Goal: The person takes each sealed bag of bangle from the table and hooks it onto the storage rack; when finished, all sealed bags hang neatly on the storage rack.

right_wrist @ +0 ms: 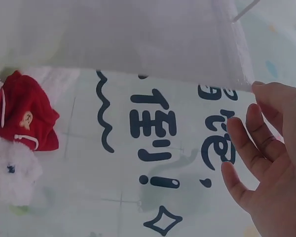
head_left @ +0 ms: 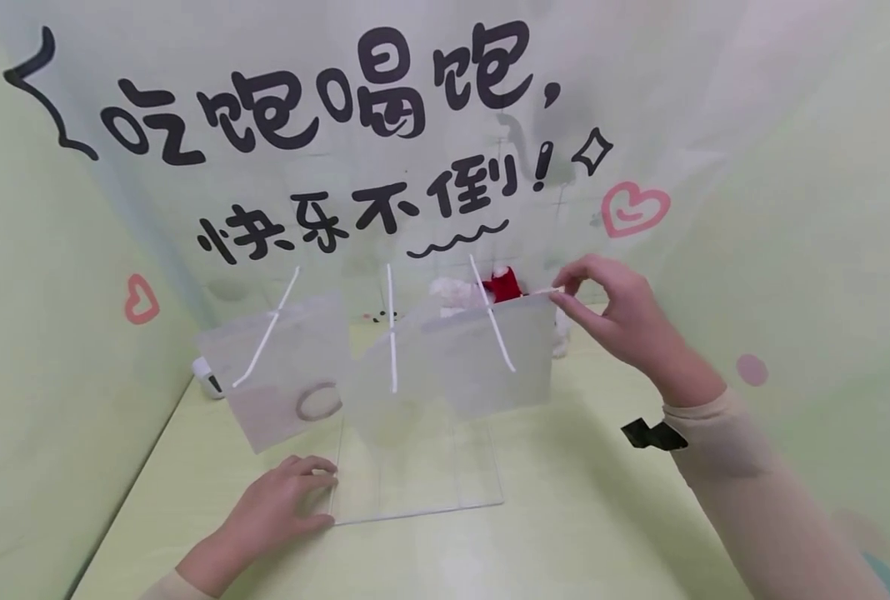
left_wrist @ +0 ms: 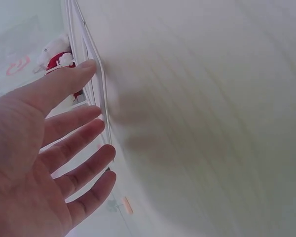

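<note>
My right hand (head_left: 617, 312) pinches the upper right corner of a frosted, see-through plastic panel (head_left: 520, 358) between thumb and index finger. In the right wrist view its other fingers stand loosely spread below that panel (right_wrist: 138, 39). Two more frosted panels, a middle one (head_left: 366, 392) and a left one (head_left: 280, 367), hang beside it, with slim white strips (head_left: 390, 333) crossing their tops. Below them lies a clear rectangular sheet (head_left: 415, 479) on the table. My left hand (head_left: 280, 504) rests at its left edge, fingers extended and fingertips right at the rim (left_wrist: 102, 84).
A white plush toy in red clothing (head_left: 503, 285) sits behind the panels. A white bottle-like object (head_left: 208, 377) stands at the back left. The printed curtain (head_left: 415, 167) closes off the rear and sides of the pale yellow table (head_left: 565, 517).
</note>
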Tool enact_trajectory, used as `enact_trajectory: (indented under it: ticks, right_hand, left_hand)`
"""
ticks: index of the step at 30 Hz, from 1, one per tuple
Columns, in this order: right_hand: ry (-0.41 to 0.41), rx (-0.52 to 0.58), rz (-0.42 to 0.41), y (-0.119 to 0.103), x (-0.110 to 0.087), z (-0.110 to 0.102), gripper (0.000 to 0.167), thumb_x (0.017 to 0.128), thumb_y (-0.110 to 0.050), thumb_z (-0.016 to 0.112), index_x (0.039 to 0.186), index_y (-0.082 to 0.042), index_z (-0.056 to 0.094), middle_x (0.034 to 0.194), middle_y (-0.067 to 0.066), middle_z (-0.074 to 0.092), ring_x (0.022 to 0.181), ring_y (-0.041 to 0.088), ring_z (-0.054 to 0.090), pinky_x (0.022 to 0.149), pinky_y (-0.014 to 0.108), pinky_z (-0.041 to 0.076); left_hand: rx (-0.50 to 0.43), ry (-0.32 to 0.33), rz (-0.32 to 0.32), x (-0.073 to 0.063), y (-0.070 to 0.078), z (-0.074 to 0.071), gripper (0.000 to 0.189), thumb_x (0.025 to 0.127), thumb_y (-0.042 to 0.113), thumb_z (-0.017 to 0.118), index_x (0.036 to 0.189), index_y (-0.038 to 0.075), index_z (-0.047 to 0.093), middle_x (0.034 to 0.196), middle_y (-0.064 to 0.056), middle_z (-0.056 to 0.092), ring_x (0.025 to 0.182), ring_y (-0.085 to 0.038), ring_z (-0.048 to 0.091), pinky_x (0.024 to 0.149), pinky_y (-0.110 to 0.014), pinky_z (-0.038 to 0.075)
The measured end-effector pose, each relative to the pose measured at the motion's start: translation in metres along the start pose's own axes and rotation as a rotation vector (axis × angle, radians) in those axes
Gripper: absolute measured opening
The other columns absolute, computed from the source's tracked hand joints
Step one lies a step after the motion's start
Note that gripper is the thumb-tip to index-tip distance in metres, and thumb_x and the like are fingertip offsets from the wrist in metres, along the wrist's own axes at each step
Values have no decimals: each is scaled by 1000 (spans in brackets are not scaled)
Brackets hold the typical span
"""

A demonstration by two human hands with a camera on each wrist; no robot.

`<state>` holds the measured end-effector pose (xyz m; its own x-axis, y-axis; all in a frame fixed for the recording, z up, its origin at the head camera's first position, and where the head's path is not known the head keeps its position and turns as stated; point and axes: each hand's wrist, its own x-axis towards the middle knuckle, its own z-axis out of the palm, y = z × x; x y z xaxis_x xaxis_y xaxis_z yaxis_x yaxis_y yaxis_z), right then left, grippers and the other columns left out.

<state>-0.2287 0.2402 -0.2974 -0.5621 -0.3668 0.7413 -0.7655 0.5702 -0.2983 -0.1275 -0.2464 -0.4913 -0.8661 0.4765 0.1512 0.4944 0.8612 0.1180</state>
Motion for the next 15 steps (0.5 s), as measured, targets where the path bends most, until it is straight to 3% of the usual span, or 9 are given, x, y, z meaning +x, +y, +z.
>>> enact_trajectory:
  ticks: [9,15]
  right_hand:
    - [-40,-71,68,25,-47,-12,22,83,3,81,101,-6,70,87,-1,67,83,6,56,79,18,44]
    - [-97,-96,153,37,-79,-9,21,86,1,79,102,-10,71,88,-6,68,83,3,57,79,15,44]
  left_hand:
    - [-33,29,-77,-3,8,-4,44,75,38,89,115,24,77,126,12,69,110,-13,64,80,-32,60]
    - [-74,170,-94,-9,11,-20,42,75,32,91,114,25,77,122,11,70,111,-18,67,80,-37,61]
